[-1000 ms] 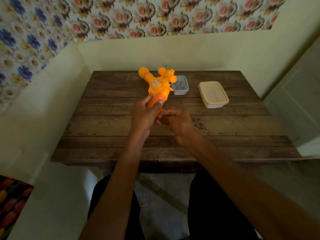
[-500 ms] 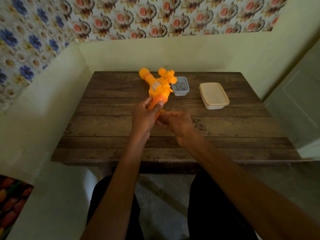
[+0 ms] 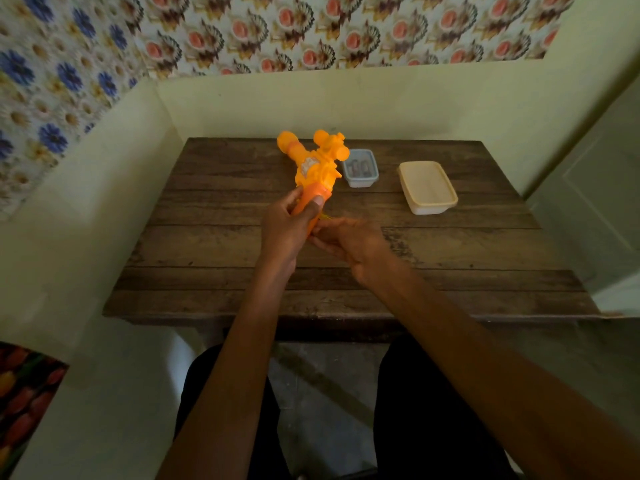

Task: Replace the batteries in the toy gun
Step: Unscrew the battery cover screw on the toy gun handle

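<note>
Over the middle of our wooden table (image 3: pixel 207 244), the toy gun (image 3: pixel 315 169) points toward 11 o'clock. Our left hand (image 3: pixel 282 233) wraps its orange handle. Our right hand (image 3: pixel 353 242), at 4 o'clock of the left, curls against the butt; clamped or not, we cannot tell.

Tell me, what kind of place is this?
Probably a room in a home: flowery wallpaper, a worn wooden table in the corner, and a toy gun and plastic tub.
</note>
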Demonstrator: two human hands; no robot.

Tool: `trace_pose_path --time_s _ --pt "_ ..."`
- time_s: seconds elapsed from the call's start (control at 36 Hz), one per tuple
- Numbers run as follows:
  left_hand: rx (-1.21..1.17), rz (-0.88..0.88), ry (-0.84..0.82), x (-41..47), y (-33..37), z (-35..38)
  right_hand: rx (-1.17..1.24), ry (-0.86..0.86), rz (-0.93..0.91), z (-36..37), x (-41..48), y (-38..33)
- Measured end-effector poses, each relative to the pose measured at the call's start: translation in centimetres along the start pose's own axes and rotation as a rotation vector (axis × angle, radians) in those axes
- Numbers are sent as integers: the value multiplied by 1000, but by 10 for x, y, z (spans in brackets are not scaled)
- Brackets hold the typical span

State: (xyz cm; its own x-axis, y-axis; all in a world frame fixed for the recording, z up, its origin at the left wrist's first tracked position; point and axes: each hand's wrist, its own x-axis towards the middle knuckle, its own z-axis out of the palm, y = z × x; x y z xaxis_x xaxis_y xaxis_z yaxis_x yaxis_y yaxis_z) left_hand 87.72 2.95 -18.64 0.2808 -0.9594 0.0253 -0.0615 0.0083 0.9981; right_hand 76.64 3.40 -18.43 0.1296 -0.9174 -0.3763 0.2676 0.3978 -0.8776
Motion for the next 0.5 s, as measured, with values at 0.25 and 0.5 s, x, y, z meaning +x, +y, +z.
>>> trace_pose_path --time_s 0.25,0.5 --pt "-143 -42 83 -4 -8 -3 -237 3 100 4 4 0" --pt "-400 -102 218 -8 -14 -15 -231 -30 3 -4 -6 -3"
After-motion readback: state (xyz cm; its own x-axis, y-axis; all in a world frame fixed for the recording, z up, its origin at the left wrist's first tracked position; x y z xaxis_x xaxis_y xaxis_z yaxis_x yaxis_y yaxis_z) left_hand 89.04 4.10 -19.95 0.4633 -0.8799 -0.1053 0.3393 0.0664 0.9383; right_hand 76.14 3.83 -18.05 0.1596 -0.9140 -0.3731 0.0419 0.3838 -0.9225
